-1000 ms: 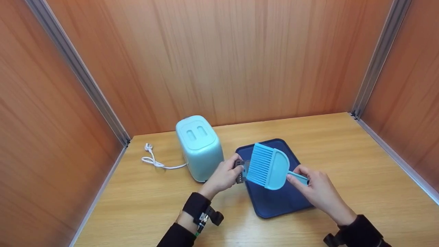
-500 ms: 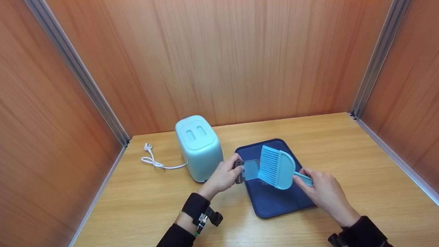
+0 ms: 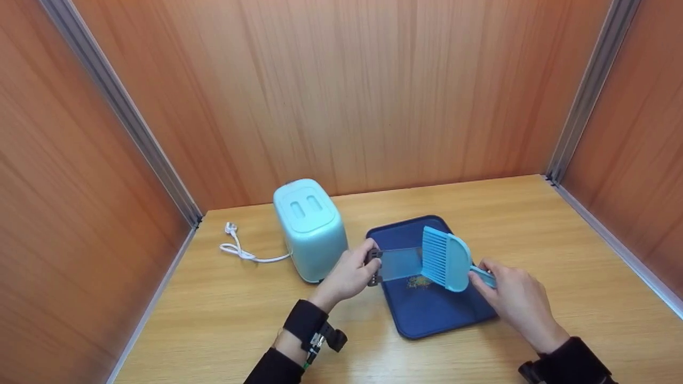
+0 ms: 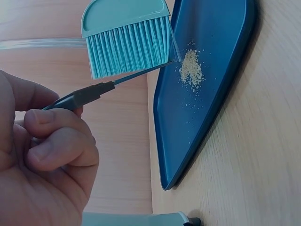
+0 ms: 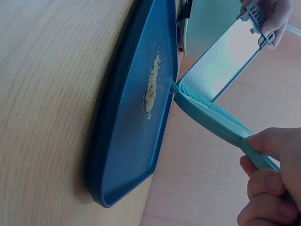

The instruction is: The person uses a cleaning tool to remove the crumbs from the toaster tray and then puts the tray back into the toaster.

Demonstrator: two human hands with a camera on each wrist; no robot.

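Thin plate (image 3: pixel 401 264) hung over the blue tray (image 3: pixel 432 314), its dark end pinched in the closed fingers of the left hand (image 3: pixel 348 273). Fingers of the right hand (image 3: pixel 518 296) were curled round the handle of a light-blue brush (image 3: pixel 455 262), whose bristles met the plate's far end and covered it in the head view. Pale crumbs (image 4: pixel 191 69) lay in the blue tray; a toaster (image 3: pixel 315 234) stood left of it. Specks (image 5: pixel 224 74) on the plate showed only from the right wrist, though glare made their number hard to judge.
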